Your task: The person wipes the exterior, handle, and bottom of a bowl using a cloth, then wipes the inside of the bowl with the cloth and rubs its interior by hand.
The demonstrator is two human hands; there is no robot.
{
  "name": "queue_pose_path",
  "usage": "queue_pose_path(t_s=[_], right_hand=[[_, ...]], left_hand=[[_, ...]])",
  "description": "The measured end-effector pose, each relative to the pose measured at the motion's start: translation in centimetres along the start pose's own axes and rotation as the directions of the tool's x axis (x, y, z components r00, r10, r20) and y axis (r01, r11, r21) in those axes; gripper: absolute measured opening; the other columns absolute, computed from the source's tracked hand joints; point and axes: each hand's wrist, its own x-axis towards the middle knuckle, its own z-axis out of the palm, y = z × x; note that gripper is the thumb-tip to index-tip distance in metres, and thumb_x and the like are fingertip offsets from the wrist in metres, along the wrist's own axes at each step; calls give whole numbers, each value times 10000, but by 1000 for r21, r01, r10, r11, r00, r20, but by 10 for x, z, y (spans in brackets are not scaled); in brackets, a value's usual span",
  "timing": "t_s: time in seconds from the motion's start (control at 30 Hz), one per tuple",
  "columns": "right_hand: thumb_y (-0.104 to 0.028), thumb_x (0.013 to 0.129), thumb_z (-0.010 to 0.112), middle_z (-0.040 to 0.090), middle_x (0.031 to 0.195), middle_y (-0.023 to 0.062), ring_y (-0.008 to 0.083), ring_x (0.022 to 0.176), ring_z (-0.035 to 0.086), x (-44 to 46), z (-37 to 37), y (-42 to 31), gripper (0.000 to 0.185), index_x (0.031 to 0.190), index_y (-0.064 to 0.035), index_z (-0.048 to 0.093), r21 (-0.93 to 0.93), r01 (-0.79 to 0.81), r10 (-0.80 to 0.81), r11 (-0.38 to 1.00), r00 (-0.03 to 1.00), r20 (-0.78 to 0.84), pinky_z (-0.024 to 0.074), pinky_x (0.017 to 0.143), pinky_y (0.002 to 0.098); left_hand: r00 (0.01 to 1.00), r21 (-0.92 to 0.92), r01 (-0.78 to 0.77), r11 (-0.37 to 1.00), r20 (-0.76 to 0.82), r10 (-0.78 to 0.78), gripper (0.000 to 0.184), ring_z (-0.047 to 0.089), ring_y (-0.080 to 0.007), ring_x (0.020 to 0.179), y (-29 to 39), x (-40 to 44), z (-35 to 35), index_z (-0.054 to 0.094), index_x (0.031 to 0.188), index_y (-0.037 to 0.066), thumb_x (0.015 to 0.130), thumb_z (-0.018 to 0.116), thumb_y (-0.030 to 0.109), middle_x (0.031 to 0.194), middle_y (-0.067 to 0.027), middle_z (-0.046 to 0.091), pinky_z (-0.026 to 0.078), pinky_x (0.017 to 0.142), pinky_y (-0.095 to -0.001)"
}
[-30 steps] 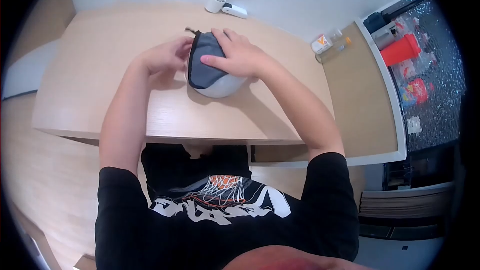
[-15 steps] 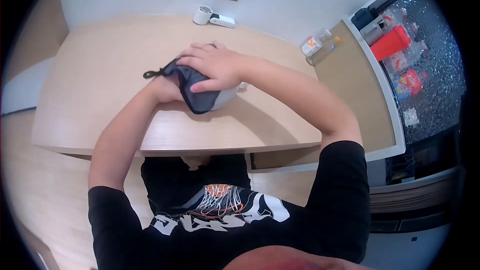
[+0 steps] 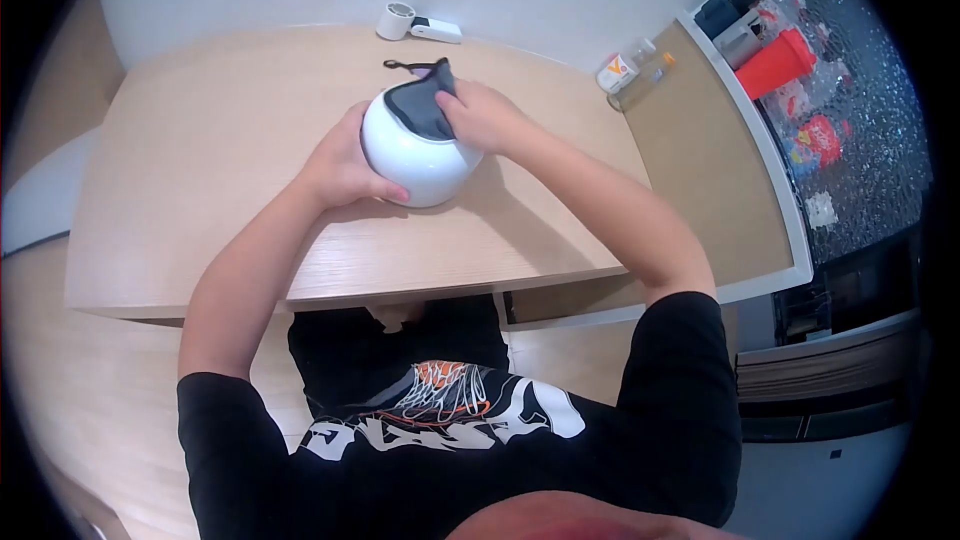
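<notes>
A glossy white round vessel (image 3: 420, 170) stands on the light wood table. Against its left side rests my left hand (image 3: 348, 162), thumb along the front and the fingers partly hidden behind it. Grey cloth with black trim (image 3: 420, 105) covers or fills the vessel's top; I cannot tell how deep it goes. A black loop (image 3: 393, 65) sticks out from the cloth's far end. My right hand (image 3: 482, 118) pinches the cloth's right edge between thumb and fingers, close to the vessel's upper right side.
Near the wall stand a white cylinder (image 3: 395, 22) and a small white device (image 3: 437, 31). Toward the right lie clear bottles (image 3: 640, 75) by the raised partition (image 3: 770, 175). Behind that are a red cup (image 3: 775, 62) and a colourful packet (image 3: 818, 143).
The cloth has shifted from draping over my left hand to the white vessel's top, its loop now pointing away. My left hand has come out to the vessel's side; my right now pinches the cloth's edge.
</notes>
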Motion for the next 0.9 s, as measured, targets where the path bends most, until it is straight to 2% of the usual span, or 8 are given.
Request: queue_pose_path(t_s=[0.27,0.4,0.43,0.5,0.6,0.77,0.83,0.9], right_hand=[[-171,879,622,379,1468,293,464,1409,298,-97,53,13,608,1417,28,421,-30,310,-288,950,836,-467,255,1144,549],[-215,782,718,388,1525,153,374,1426,332,-99,37,-40,691,1404,-36,474,-498,405,-558,767,804,-206,245,1163,507],[-215,827,681,396,1530,102,372,1450,287,-88,37,-49,635,1414,-76,482,-516,452,-608,728,774,-180,226,1158,545],[-295,905,595,391,1535,99,376,1447,287,-65,31,-70,569,1421,-85,482,-553,455,-598,698,795,-102,188,1165,564],[-371,973,472,444,1495,121,385,1440,292,-17,35,-75,529,1415,-81,489,-546,259,-368,797,925,-97,148,1174,567],[-423,1007,299,537,1382,214,436,1437,266,25,-17,-42,565,1211,-34,655,-347,-72,127,935,982,139,126,1179,577],[-418,1011,312,538,1352,256,477,1401,297,19,-23,-2,552,1153,-30,678,-32,-207,209,978,957,199,168,1156,597],[-389,1013,365,557,1312,270,534,1362,311,-11,-7,39,512,1105,3,680,-109,-26,22,994,999,-38,204,1135,608]], left_hand=[[996,-27,-84,996,12,85,1077,532,-262,1221,-5,6,1,416,1351,-28,439,964,144,1289,-155,557,435,1046,-371],[993,-19,-100,995,53,101,892,522,-230,1236,-5,3,4,369,1419,41,678,860,115,1331,-138,536,429,1050,-372],[996,-422,85,902,30,-80,788,547,-226,1214,6,-2,16,424,1373,44,700,827,106,1306,-127,572,456,1019,-357],[989,232,-136,963,-25,145,763,549,-225,1223,-61,6,3,439,1374,53,713,818,98,1328,-122,572,451,1031,-365],[981,8,-113,994,159,110,865,517,-226,1266,-22,-1,-2,449,1383,53,639,884,125,1378,-125,542,417,1072,-369],[988,45,-153,987,-12,154,1142,474,-316,1272,-9,-2,4,426,1381,-9,402,971,214,1350,-192,490,363,1106,-387],[998,82,-64,995,-23,66,1127,492,-342,1233,-4,-3,2,440,1359,-16,394,963,241,1302,-200,515,371,1096,-395],[995,113,-69,991,-67,77,1096,497,-348,1223,-3,-1,0,454,1341,-21,403,956,245,1280,-207,533,375,1091,-402]])
